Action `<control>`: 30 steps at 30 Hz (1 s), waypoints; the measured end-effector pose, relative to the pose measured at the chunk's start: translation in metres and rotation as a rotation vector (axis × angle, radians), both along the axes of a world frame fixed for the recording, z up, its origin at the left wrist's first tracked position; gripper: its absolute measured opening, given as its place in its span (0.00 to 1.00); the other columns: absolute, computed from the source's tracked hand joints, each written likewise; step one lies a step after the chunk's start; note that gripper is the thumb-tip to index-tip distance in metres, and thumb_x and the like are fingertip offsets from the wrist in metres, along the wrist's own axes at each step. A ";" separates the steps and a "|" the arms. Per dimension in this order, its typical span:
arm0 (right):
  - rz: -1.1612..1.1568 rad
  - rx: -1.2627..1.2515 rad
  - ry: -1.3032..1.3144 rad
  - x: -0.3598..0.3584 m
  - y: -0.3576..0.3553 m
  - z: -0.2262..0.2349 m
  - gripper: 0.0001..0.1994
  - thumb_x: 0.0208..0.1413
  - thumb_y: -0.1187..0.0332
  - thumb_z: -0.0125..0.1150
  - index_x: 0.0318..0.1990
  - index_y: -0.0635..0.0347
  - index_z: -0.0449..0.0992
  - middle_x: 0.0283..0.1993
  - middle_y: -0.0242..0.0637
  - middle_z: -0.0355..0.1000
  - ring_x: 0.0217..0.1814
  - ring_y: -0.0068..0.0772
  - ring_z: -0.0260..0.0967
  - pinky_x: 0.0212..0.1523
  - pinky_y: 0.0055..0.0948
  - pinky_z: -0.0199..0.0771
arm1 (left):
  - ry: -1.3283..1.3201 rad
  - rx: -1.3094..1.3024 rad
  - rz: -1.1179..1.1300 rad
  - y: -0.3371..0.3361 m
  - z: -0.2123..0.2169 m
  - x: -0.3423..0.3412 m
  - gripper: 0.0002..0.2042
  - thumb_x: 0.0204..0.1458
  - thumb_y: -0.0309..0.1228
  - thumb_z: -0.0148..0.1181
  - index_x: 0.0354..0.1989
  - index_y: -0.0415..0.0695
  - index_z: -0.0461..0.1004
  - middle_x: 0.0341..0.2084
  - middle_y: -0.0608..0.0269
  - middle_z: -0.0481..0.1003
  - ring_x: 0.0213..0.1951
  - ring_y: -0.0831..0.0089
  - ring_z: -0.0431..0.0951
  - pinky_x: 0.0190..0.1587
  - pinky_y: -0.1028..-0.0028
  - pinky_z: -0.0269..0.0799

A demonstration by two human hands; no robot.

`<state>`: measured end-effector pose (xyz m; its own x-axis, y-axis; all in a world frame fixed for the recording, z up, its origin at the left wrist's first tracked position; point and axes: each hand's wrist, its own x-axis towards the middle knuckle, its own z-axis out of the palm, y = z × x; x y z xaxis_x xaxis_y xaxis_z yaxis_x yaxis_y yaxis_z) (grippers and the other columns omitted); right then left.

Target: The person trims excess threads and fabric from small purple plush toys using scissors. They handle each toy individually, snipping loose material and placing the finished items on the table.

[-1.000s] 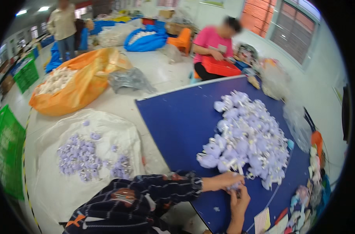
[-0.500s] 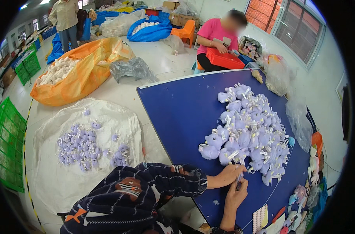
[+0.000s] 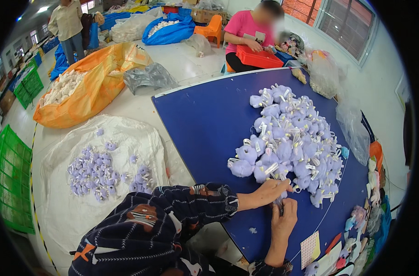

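Note:
Beside the near edge of the pile of small lavender plush toys (image 3: 294,133), both my hands meet over the blue table (image 3: 195,119). My left hand (image 3: 268,192) pinches a small lavender plush toy (image 3: 279,200), mostly hidden behind the fingers. Just below it, my right hand (image 3: 284,221) is closed around a small dark tool (image 3: 280,209), whose kind I cannot make out. Its tip is close to the plush toy. White tags and little yellow parts show on the plush toys in the pile.
On the floor at left, a white sheet (image 3: 57,161) bears more lavender plush pieces (image 3: 94,172). Beyond it stands an orange sack (image 3: 103,69) of pale pieces. A person in pink (image 3: 246,30) sits past the table with a red tray (image 3: 257,57). Cards (image 3: 309,248) lie at the near right.
The view has shifted slightly, so the table and pile sit a little higher and further left. My hands stay together at the same plush toy, with the right wrist now more upright.

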<state>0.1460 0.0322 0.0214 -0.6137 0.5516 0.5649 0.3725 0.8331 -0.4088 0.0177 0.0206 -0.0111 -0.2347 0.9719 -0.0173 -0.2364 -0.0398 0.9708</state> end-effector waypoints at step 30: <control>-0.045 -0.460 0.292 -0.009 -0.004 -0.018 0.07 0.44 0.74 0.59 0.29 0.65 0.67 0.25 0.45 0.66 0.24 0.44 0.65 0.25 0.34 0.64 | 0.141 0.099 0.151 -0.011 0.011 0.007 0.13 0.56 0.33 0.42 0.39 0.37 0.71 0.28 0.67 0.68 0.31 0.82 0.66 0.34 0.82 0.62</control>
<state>0.1372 0.0283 0.0038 -0.4373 0.8042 0.4025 0.2198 0.5296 -0.8193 0.0247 0.0097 -0.0001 -0.3711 0.9209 0.1194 -0.0833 -0.1611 0.9834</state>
